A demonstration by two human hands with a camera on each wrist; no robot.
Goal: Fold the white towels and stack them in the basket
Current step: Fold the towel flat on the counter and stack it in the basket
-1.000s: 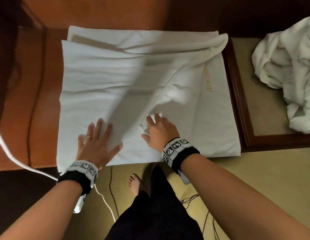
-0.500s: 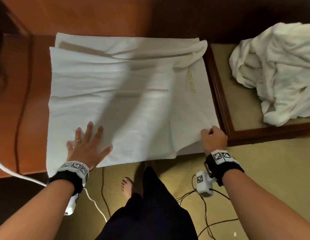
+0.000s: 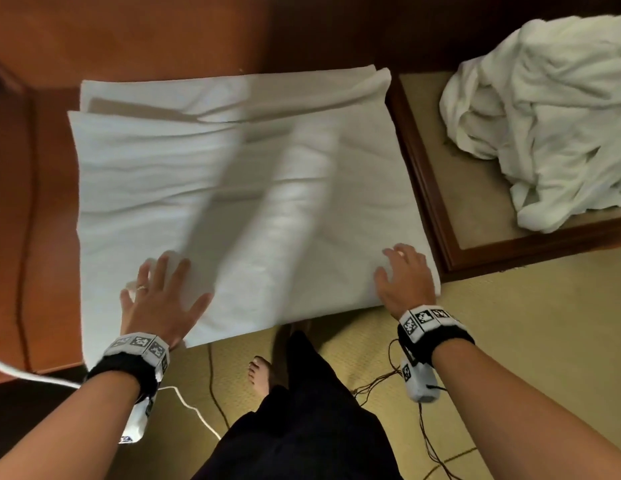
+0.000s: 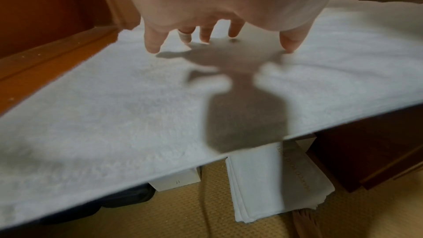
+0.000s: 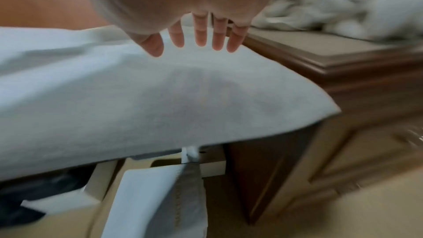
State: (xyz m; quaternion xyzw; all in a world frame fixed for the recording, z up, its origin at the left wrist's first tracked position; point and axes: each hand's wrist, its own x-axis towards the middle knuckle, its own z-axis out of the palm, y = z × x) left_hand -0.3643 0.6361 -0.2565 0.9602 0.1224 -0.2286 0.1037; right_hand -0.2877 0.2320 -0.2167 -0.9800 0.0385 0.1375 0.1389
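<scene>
Since a moment ago, the right hand [image 3: 404,278] has let go of the towel's near right corner and now lies with fingers [image 5: 201,32] straight and slightly spread, pinching nothing, on that corner. From the wrist view they seem to hover just above the cloth, so contact is hard to judge. The left hand [image 3: 160,299] remains near the left front edge, fingers [image 4: 152,42] fanned wide, tips touching the fabric.

Both hands are on a white towel [image 3: 233,202], folded over and spread flat across a reddish wooden table [image 3: 49,237], its front edge overhanging slightly. To the right, a crumpled pile of white towels [image 3: 551,109] sits on a lower wood-framed stand [image 3: 430,188]. Under the table, a folded white towel [image 4: 270,182] lies on the tan floor.
</scene>
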